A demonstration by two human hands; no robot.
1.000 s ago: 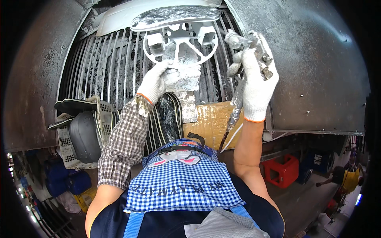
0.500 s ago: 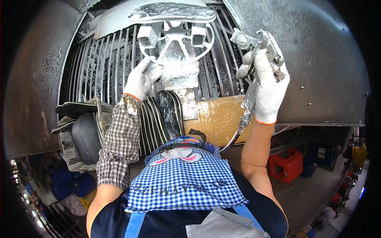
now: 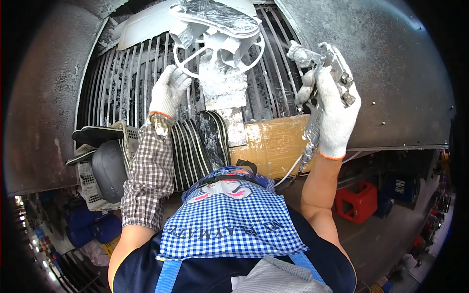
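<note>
A white-crusted spoked wheel (image 3: 250,65) stands on a thickly coated base over the slats. It carries a rounded, dark panel (image 3: 220,18) with a glossy, film-like face, tilted down to the right. My left hand (image 3: 168,92), in a white knitted glove, has its fingers closed at the wheel's near-left rim. My gloved right hand (image 3: 338,110) grips a paint-caked spray gun (image 3: 312,115), its head pointing left toward the wheel. A hose trails from the gun's lower end. My right fingers are partly hidden behind the gun.
Dark slats (image 3: 115,85) lie beneath the wheel, between metal side walls (image 3: 395,102). Black, pale-edged panels (image 3: 188,151) stand in a row beside my left forearm. Left of them is a beige crate (image 3: 90,188) with dark shells. A tape-covered cardboard piece (image 3: 273,146) lies along the front edge.
The wheel has turned clockwise, tilting the panel down at its right end. My left hand has shifted left along with the rim. My right hand and the spray gun have moved slightly right and nearer.
</note>
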